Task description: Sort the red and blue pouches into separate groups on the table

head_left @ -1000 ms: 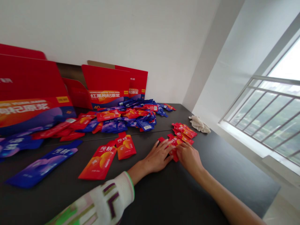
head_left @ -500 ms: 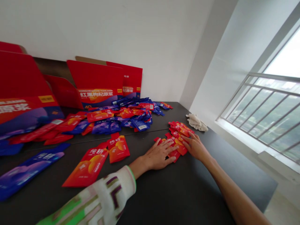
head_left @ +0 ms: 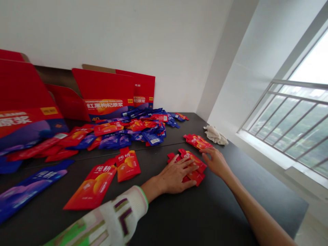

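Note:
My left hand (head_left: 176, 174) lies palm down with its fingers spread over a small overlapping pile of red pouches (head_left: 196, 160) that carry an orange fruit print. The hand covers part of this pile. Just to the right, my right hand (head_left: 216, 162) is open and loosely bent, thumb apart from the fingers. Its fingertips reach the near edge of a second stack of red pouches (head_left: 196, 140), which sits farther back. Two more red pouches, a larger one (head_left: 92, 186) and a smaller one (head_left: 128, 165), lie flat left of my left hand.
A long mixed heap of blue and red pouches (head_left: 115, 138) runs along the back left, before open red cartons (head_left: 105, 89). One blue pouch (head_left: 30, 188) lies front left. A crumpled pale cloth (head_left: 215, 135) is near the dark table's (head_left: 269, 191) right edge, by a railed window.
The pile under my left hand has slid toward me and right, leaving a gap from the stack behind. My right hand has shifted slightly right and nearer to me.

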`<state>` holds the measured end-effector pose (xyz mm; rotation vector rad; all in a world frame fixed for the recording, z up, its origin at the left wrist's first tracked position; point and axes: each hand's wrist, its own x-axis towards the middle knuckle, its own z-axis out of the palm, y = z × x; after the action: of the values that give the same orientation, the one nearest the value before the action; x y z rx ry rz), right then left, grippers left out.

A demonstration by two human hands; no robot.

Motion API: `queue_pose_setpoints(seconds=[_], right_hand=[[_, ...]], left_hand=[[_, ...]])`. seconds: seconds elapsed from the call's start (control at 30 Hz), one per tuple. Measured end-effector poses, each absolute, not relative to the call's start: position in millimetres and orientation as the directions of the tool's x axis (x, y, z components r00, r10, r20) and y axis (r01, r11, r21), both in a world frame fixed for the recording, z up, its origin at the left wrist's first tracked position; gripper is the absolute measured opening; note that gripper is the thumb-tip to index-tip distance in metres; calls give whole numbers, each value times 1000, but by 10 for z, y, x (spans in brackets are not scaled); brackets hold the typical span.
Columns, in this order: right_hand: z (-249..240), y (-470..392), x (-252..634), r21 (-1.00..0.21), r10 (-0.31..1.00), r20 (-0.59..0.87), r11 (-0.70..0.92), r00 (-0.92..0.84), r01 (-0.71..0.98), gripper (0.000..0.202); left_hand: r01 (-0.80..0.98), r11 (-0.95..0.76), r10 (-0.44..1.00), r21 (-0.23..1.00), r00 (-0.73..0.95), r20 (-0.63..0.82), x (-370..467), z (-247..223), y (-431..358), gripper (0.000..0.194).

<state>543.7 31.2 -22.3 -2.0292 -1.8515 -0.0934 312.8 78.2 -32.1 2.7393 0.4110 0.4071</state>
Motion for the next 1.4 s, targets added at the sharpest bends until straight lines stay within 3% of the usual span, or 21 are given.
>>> queue_pose_setpoints(seconds=[0.1, 0.2, 0.3, 0.43, 0.57, 0.7, 0.8, 1.13, 1.3, 1.4], right_hand=[[-282, 505, 5667, -119, 888, 435, -105, 147, 987, 43], [-377, 622, 5887, -37, 931, 359, -53, 63, 998, 50], [-430, 634, 6015, -53, 954, 301, 4, 12, 999, 56], [-315, 504, 5956, -81, 950, 312, -3, 28, 997, 41], [-114, 304, 5574, 13, 944, 329, -47, 40, 999, 37], [-91, 190, 5141, 48, 959, 275, 61, -72, 997, 38], [-148, 188, 5037, 49, 966, 225, 121, -129, 991, 38], [-64, 191, 5355, -15, 985, 158, 78, -75, 997, 31], [-135, 441, 5678, -112, 919, 390, -19, 62, 994, 35], [-363, 674, 5903, -122, 899, 437, 45, 13, 992, 41]], left_hand=[[224, -904, 321, 364, 918, 234, 3166, -349, 788, 56], [217, -906, 316, 364, 917, 241, 3156, -355, 800, 56], [210, -906, 312, 367, 918, 244, 3142, -353, 807, 59], [205, -905, 307, 373, 921, 241, 3143, -349, 808, 58], [211, -905, 311, 370, 920, 238, 3137, -330, 798, 56], [202, -907, 304, 370, 922, 241, 3106, -299, 786, 56], [187, -907, 292, 378, 925, 243, 3090, -286, 782, 57], [187, -905, 294, 382, 924, 243, 3071, -293, 802, 56], [213, -898, 334, 384, 899, 284, 3164, -220, 787, 61], [223, -896, 341, 383, 899, 274, 3328, -231, 791, 67]])
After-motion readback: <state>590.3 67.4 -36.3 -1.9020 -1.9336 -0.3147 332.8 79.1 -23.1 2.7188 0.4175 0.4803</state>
